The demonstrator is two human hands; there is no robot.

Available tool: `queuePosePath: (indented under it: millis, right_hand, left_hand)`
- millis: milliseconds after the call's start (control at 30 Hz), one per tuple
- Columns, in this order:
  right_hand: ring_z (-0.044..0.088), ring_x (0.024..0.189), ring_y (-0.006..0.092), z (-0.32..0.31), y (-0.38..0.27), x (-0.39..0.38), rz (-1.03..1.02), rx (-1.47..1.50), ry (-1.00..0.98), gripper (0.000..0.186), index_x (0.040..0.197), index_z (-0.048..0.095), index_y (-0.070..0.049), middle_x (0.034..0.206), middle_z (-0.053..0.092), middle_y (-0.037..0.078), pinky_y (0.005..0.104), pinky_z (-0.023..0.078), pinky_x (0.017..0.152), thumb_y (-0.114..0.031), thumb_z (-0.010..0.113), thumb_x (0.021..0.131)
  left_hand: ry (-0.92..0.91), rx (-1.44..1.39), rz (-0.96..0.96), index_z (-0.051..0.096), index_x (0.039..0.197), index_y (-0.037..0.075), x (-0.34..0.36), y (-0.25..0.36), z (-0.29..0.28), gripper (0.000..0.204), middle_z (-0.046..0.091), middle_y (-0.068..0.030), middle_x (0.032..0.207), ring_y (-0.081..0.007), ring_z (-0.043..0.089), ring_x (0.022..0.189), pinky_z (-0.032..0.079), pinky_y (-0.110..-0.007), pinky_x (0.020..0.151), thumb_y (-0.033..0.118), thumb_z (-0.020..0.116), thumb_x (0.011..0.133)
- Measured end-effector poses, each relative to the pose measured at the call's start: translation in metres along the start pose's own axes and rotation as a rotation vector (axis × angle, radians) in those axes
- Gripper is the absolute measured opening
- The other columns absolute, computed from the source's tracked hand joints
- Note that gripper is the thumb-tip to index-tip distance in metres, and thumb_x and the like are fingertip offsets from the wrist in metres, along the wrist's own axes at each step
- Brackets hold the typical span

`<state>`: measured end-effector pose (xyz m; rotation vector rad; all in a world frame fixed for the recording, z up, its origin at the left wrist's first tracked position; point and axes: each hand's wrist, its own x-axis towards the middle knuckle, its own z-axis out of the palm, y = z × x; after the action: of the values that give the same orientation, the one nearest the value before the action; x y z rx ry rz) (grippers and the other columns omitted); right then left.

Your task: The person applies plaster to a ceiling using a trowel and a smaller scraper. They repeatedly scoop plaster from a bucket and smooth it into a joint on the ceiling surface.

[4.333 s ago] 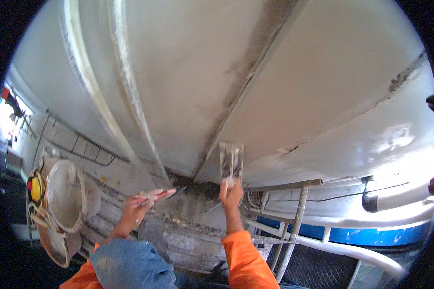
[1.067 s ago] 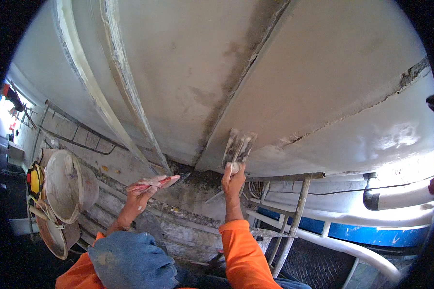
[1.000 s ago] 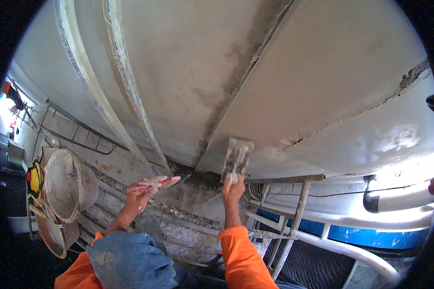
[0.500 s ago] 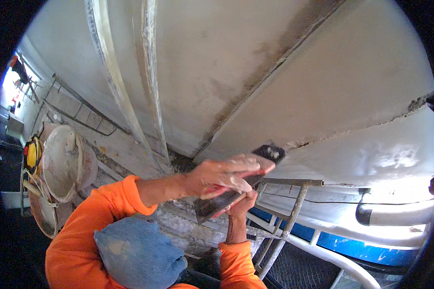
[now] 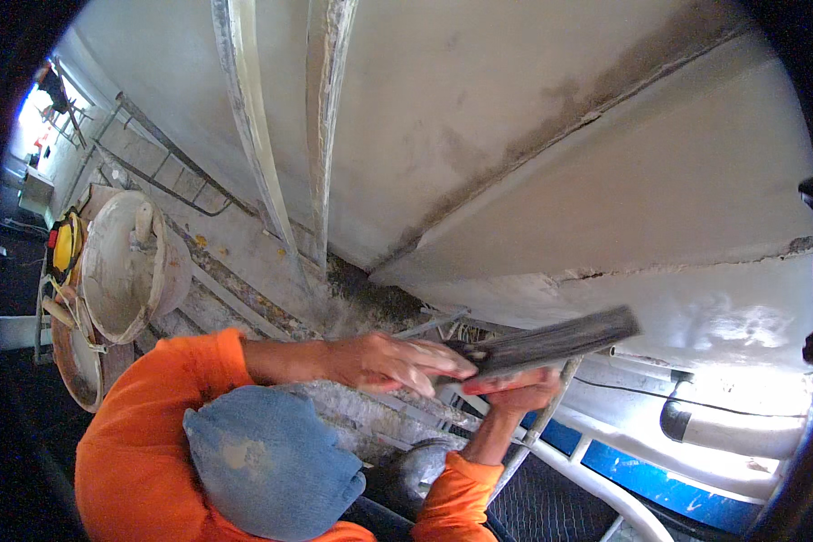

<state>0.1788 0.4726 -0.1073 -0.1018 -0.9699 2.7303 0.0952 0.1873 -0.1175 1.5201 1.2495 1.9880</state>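
Worker's R hand (image 5: 526, 388) has the flat trowel (image 5: 560, 341), tilted, out in front of the pale wall (image 5: 659, 194); L hand (image 5: 393, 361) is closed round a red-handled tool (image 5: 379, 385) right by it, too blurry to tell if they touch. Bucket (image 5: 176, 271) well off L.

Daylight is uneven: the upper middle of the pale wall (image 5: 479, 108) sits in soft, muted grey, while the lower right flares to white, bleaching part of the white pipe (image 5: 741, 443) and leaving a mottled sheen on the wall above. A bright opening (image 5: 34, 117) at the upper left is washed out too. The lower left sinks into near-black. Motion smears the left hand (image 5: 393, 361), the right hand (image 5: 524, 393) and the flat tool (image 5: 560, 341). Fisheye curvature bends the outer edges inside a black rounded border.
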Motion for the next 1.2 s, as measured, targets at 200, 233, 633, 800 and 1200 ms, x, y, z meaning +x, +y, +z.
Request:
queuePosePath:
  millis: [200, 233, 633, 800, 1200]
  right_hand:
    - [0.053, 0.056, 0.0196, 0.065, -0.07, 0.008, -0.587, -0.263, 0.122, 0.056, 0.106, 0.06, -0.009, 0.072, 0.056, 0.008, 0.0357, 0.047, 0.051, -0.064, 0.047, 0.103]
    - [0.048, 0.054, 0.0179, 0.075, -0.066, 0.012, -0.649, -0.278, 0.234, 0.056, 0.101, 0.06, -0.01, 0.069, 0.051, 0.005, 0.0326, 0.042, 0.048, -0.064, 0.046, 0.104]
    - [0.052, 0.069, 0.02, 0.154, -0.098, 0.014, -0.857, -0.743, 0.384, 0.06, 0.111, 0.058, -0.006, 0.081, 0.052, 0.005, 0.0374, 0.046, 0.064, -0.063, 0.042, 0.106]
    - [0.054, 0.073, 0.0222, 0.227, -0.157, 0.009, -0.856, -0.977, -0.113, 0.065, 0.111, 0.06, -0.003, 0.083, 0.056, 0.007, 0.039, 0.047, 0.068, -0.066, 0.053, 0.099]
    - [0.063, 0.073, 0.0247, 0.236, -0.141, 0.037, 0.545, -1.732, -0.256, 0.043, 0.085, 0.069, 0.0, 0.079, 0.068, 0.01, 0.0389, 0.05, 0.067, -0.042, 0.074, 0.088]
  left_hand:
    - [0.445, -0.142, -0.28, 0.072, 0.117, -0.001, -0.078, 0.002, -0.007, 0.019, 0.054, -0.0222, 0.154, -0.0429, 0.056, 0.138, 0.042, -0.056, 0.116, 0.005, 0.059, 0.105]
    - [0.485, -0.017, -0.343, 0.072, 0.116, -0.001, -0.083, 0.005, -0.009, 0.017, 0.058, -0.0214, 0.149, -0.0388, 0.058, 0.136, 0.044, -0.052, 0.115, 0.003, 0.061, 0.104]
    - [0.607, 0.221, -0.38, 0.071, 0.117, 0.0, -0.09, 0.006, -0.027, 0.018, 0.071, -0.0173, 0.133, -0.0289, 0.066, 0.127, 0.052, -0.042, 0.107, -0.001, 0.067, 0.1]
    - [0.608, 0.051, -0.392, 0.071, 0.118, -0.001, -0.083, -0.012, -0.034, 0.017, 0.07, -0.0174, 0.135, -0.0284, 0.066, 0.127, 0.051, -0.039, 0.107, 0.003, 0.067, 0.102]
    - [0.777, -0.019, -0.445, 0.072, 0.12, -0.001, -0.106, -0.013, -0.062, 0.021, 0.071, -0.0117, 0.134, -0.0238, 0.063, 0.13, 0.046, -0.035, 0.112, 0.01, 0.063, 0.105]
